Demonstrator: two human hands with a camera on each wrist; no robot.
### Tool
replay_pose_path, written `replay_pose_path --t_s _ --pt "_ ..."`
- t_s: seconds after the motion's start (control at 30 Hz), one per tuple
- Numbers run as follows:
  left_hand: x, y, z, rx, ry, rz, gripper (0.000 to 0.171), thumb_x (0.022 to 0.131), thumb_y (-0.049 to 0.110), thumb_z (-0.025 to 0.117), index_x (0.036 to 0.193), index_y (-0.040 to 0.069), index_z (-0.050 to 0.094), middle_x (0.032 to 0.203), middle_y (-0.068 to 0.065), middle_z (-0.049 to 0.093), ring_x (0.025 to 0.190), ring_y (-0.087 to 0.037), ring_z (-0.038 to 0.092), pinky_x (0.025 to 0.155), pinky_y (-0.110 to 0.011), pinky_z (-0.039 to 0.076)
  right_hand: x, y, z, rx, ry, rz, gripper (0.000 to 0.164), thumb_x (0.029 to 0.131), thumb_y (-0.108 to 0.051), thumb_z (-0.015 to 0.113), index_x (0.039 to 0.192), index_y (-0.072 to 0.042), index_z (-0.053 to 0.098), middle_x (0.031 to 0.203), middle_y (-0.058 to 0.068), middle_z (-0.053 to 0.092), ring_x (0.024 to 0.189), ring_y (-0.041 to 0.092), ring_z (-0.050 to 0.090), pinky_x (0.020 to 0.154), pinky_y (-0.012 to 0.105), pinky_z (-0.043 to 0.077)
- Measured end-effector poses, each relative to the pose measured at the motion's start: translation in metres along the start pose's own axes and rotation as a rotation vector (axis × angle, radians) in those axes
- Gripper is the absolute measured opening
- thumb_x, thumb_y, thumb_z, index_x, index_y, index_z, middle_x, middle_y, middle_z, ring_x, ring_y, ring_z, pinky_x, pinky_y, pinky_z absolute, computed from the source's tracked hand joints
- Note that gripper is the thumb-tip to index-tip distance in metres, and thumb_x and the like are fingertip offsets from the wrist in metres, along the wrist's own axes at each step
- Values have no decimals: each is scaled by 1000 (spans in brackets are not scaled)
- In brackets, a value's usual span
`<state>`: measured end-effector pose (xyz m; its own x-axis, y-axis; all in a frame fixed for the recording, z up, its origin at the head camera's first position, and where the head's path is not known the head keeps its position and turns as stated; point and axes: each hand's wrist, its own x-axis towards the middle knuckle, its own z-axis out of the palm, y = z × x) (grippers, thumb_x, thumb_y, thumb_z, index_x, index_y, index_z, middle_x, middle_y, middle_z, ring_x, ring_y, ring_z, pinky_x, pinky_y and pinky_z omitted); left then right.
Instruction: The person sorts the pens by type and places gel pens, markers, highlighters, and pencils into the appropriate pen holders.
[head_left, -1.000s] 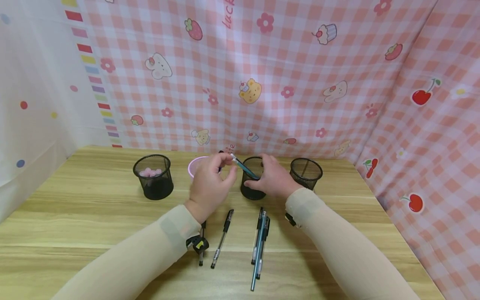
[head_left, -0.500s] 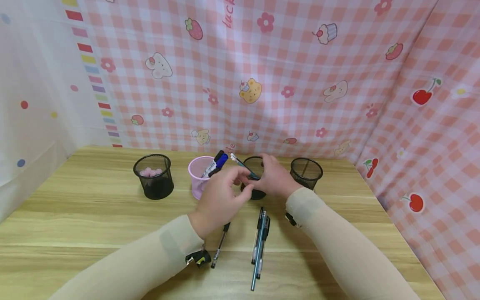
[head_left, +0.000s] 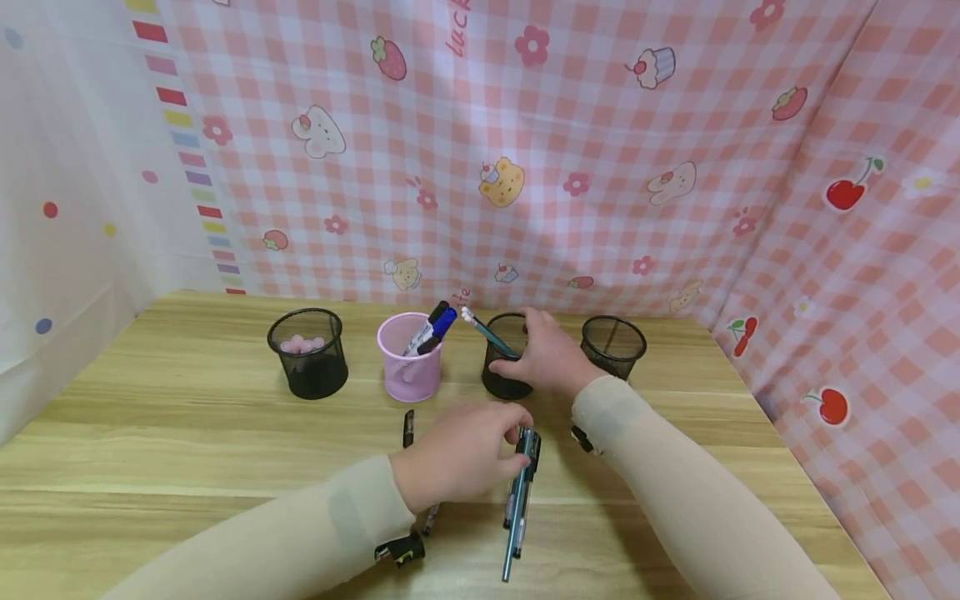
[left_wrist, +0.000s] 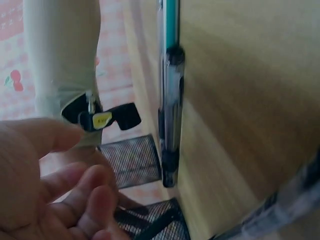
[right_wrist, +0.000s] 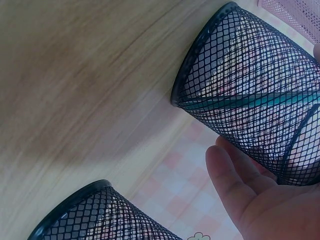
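Observation:
My left hand [head_left: 465, 450] hovers at the upper end of a small bundle on the table: a blue-green pencil [head_left: 512, 537] lying with black-capped pens [head_left: 519, 542]. Thumb and fingers are apart there; in the left wrist view the loosely bent fingers [left_wrist: 100, 202] hold nothing, with a capped pen [left_wrist: 172, 115] beside them. My right hand [head_left: 551, 354] grips a black mesh pen cup [head_left: 501, 382], thumb across its front rim and fingers round the far side. Blue-green pencils [head_left: 491, 337] with white ends lean inside that cup; one pencil [right_wrist: 240, 102] shows through the mesh in the right wrist view.
A pink mesh cup [head_left: 411, 379] with markers [head_left: 442, 323] stands left of the held cup. Further left is a black cup [head_left: 315, 375] with pink balls; another black cup [head_left: 613, 337] stands right. Separate pens [head_left: 408, 429] lie partly under the left arm. Patterned cloth [head_left: 450, 233] hangs behind.
My left hand has let go of a pencil at the black cup and come down to the bundle on the table. The right hand stays on the cup.

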<state>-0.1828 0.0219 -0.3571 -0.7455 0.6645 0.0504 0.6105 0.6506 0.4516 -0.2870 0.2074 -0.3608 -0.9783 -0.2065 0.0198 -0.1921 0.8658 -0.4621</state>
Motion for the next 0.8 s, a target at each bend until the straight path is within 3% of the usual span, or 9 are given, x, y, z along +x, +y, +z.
replay_pose_path --t_s 0.13,0.3,0.43,0.8 --pt "-2 2 7 55 -104 40 39 98 38 75 131 19 69 112 7 75 96 -6 65 93 -33 56 0 0 0 -5 -8 7 108 87 -56 82 163 -5 24 162 22 37 137 39 54 110 55 50" --pt "-2 5 15 123 -167 83 42 99 42 73 134 20 68 127 5 72 115 -10 67 104 -35 55 0 1 1 -4 -8 14 109 87 -55 82 164 -5 24 162 22 37 137 39 53 111 55 49" --pt "-3 7 20 173 -196 98 45 98 44 73 136 22 68 136 4 69 125 -12 64 109 -36 52 1 1 2 4 -5 17 108 86 -55 82 163 -5 25 161 21 38 139 39 52 111 55 49" --pt "-2 10 23 243 -219 96 47 95 50 74 135 26 68 137 9 67 128 -9 62 107 -43 52 1 1 2 11 -2 11 109 86 -56 82 164 -6 25 162 21 37 139 38 52 111 55 49"
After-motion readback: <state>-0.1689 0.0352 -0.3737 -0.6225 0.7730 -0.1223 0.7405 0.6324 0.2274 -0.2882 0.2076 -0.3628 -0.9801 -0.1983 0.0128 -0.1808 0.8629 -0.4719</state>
